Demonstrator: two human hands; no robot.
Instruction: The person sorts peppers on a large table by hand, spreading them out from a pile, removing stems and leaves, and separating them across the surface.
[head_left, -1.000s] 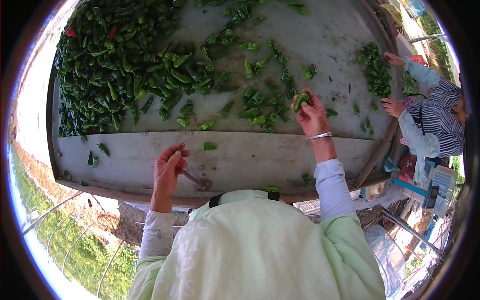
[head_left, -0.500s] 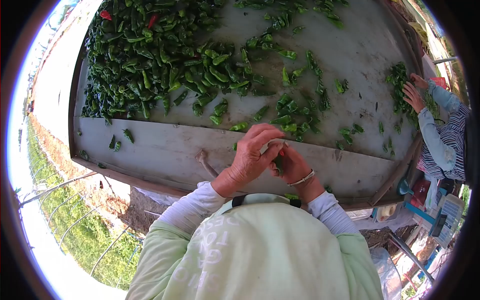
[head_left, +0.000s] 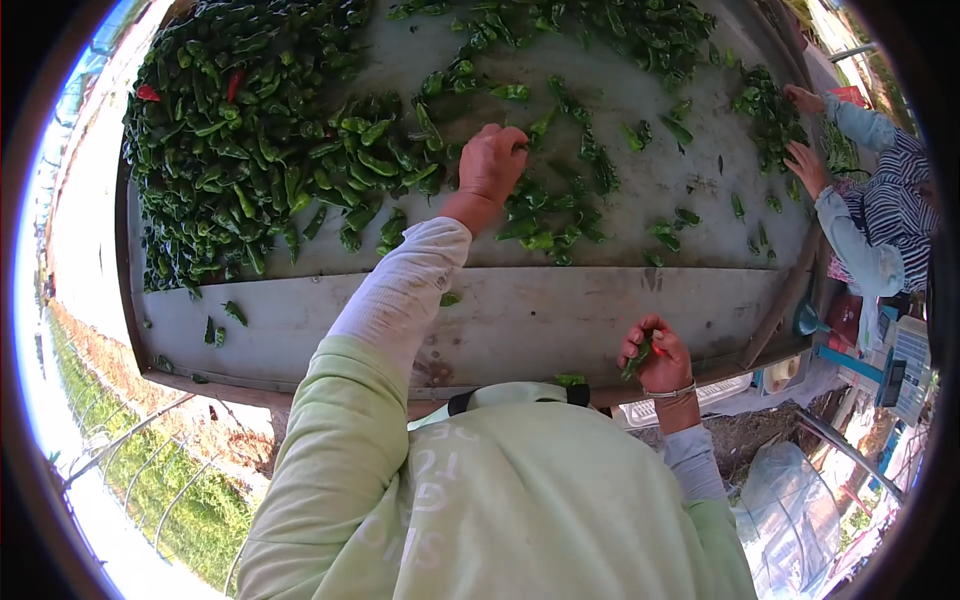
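Observation:
My left hand (head_left: 490,165) reaches over the metal table, its fingers curled together beside scattered green peppers (head_left: 555,222); whatever it grips is hidden by the fingers. Nearer my body, over the table's front strip (head_left: 560,320), my right hand (head_left: 660,358) is curled around green peppers (head_left: 637,358), and a bit of red shows between its fingers. A bracelet circles the right wrist. To the left of my left hand lies a large heap of green peppers (head_left: 240,150) with a red pepper (head_left: 235,86) among them.
At the right edge a person in a striped top (head_left: 890,200) has both hands at a pile of green peppers (head_left: 770,120). A teal scale-like object (head_left: 850,362) and clear plastic sheeting (head_left: 785,510) are at the lower right. The table has a raised left edge (head_left: 130,280).
My hands have moved apart: the left went forward to the peppers, the right moved right and toward the table's front edge with peppers in it. The view has shifted slightly.

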